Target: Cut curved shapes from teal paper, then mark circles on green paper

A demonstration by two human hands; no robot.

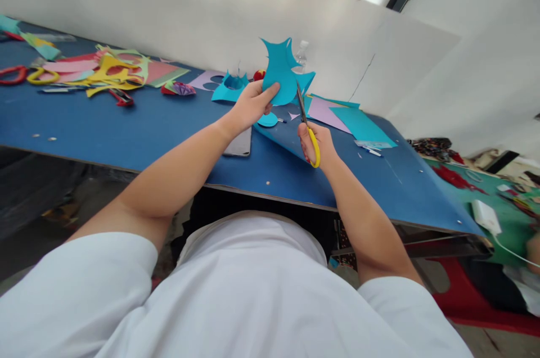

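Observation:
Pinched between the thumb and fingers of my left hand (255, 100) is a piece of blue paper (280, 74) with curved, pointed cut edges, raised above the table. My right hand (318, 141) grips yellow-handled scissors (314, 147), their blades pointing up against the paper's right side. Whether the blades are apart is hard to make out. Under the hands, a round blue paper piece (268, 119) lies on the blue table (295, 178). Left of it, a curled blue paper offcut (228, 90) stands near the wall.
Lilac paper (328, 114) and blue sheets (363, 125) lie at right, near a pen (373, 151). A grey flat device (239, 143) sits below my left wrist. Yellow paper scraps (112, 72), red-handled scissors (12, 75) and a stapler (121, 97) spread leftward. A clear bottle (301, 55) stands behind.

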